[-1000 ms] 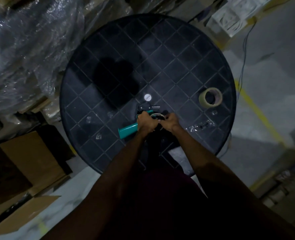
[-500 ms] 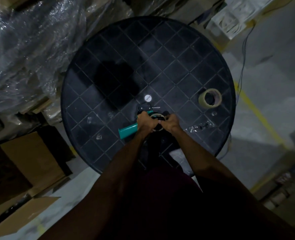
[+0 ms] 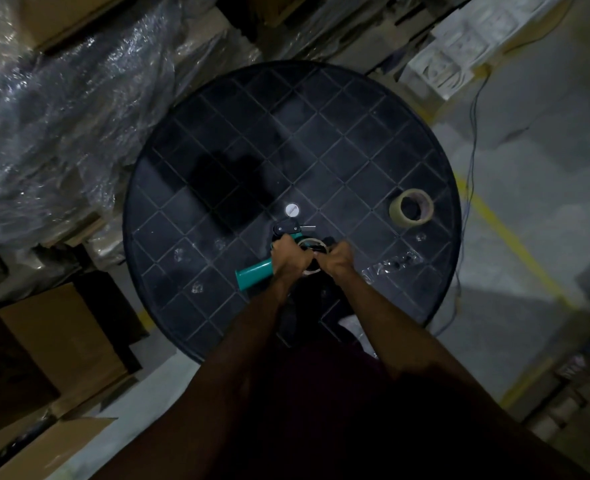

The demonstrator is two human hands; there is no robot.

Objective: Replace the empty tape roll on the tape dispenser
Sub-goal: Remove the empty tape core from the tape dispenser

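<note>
Both hands down at the near middle of the round black grid-patterned desk (image 3: 321,133), working over the teal-handled tape dispenser (image 3: 255,273). Left hand (image 3: 288,259) wrapped over the dispenser body just above the handle, grip closed around it, pinning it flat. Right hand (image 3: 338,261) curled in from the other side, grip pressed onto the thin pale cardboard ring of the empty tape roll (image 3: 312,254), seated on the dispenser's hub between the two hands. Looks very much like the removal step: spent core not yet off, so roughly the first third of the job by this reckoning. Exactly which fingertips sit on the ring — too dark and too small to tell.

Waiting well apart, out by the right rim of the desk: full beige tape roll (image 3: 411,211), lying flat, untouched. Just beyond the dispenser's black head, small white round disc (image 3: 292,209), purpose unclear.

Next move probably calls for a straight pull off the hub with the right, left holding firm against the tug, then a reach far right for the fresh roll. Worth minding the serrated blade end near the knuckles.
</note>
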